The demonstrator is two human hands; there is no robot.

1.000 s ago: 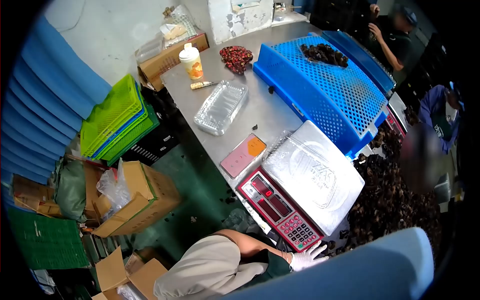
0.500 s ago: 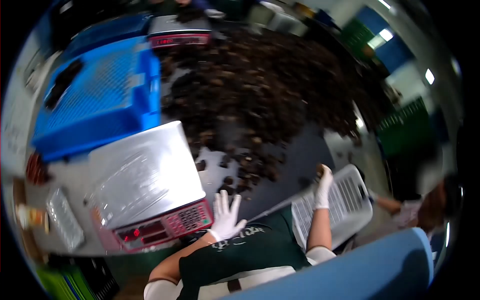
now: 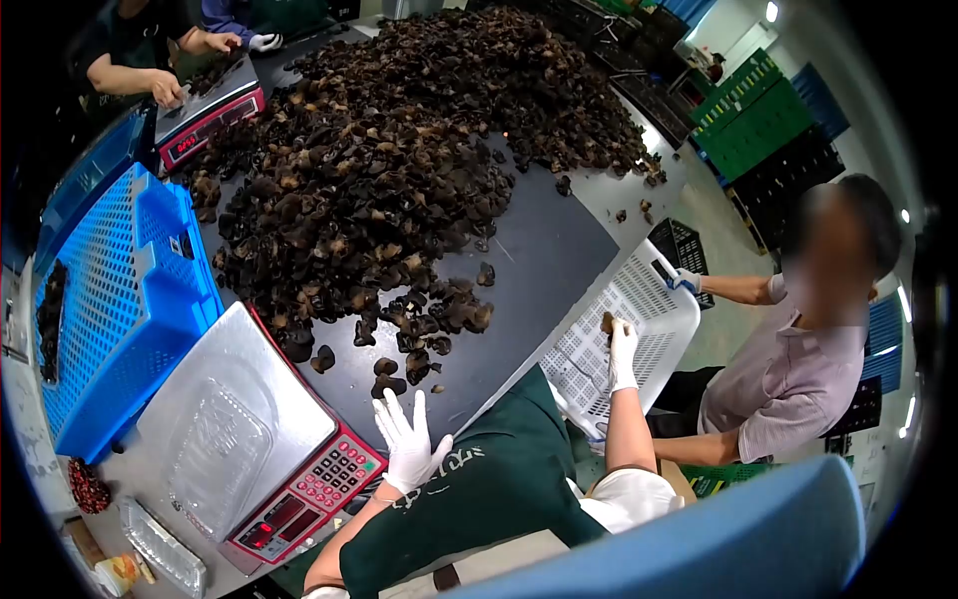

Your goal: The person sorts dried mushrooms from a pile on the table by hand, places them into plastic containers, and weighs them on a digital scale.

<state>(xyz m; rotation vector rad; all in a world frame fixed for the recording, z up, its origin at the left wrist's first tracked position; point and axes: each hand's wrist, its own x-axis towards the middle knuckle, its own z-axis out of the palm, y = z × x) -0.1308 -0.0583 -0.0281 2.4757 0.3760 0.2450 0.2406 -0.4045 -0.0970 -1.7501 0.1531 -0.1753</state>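
My left hand [image 3: 409, 444], in a white glove, is spread open at the near edge of the table. Its fingertips lie beside a few loose dark wood ear mushrooms [image 3: 389, 384]. My right hand [image 3: 623, 351], gloved too, is closed on a small brownish wood ear piece [image 3: 607, 321] above the white slotted basket [image 3: 671, 334]. A large heap of wood ear mushrooms [image 3: 369, 190] spreads over the dark tabletop [image 3: 544, 250]. Left of my left hand stands a red digital scale [image 3: 299, 399] with a clear plastic tray [image 3: 222, 459] on its metal plate.
A co-worker [image 3: 788, 369] at the right holds the white basket's rim. A blue crate [image 3: 110, 299] stands at the left, and another clear tray [image 3: 160, 547] lies nearer. Across the table, people's hands work at a second scale [image 3: 210, 120]. Green crates [image 3: 758, 115] are stacked behind.
My view has turned right and sharpened, so the scale and blue crate sit farther left and the co-worker shows more fully. My left hand stays spread; my right hand still holds its piece.
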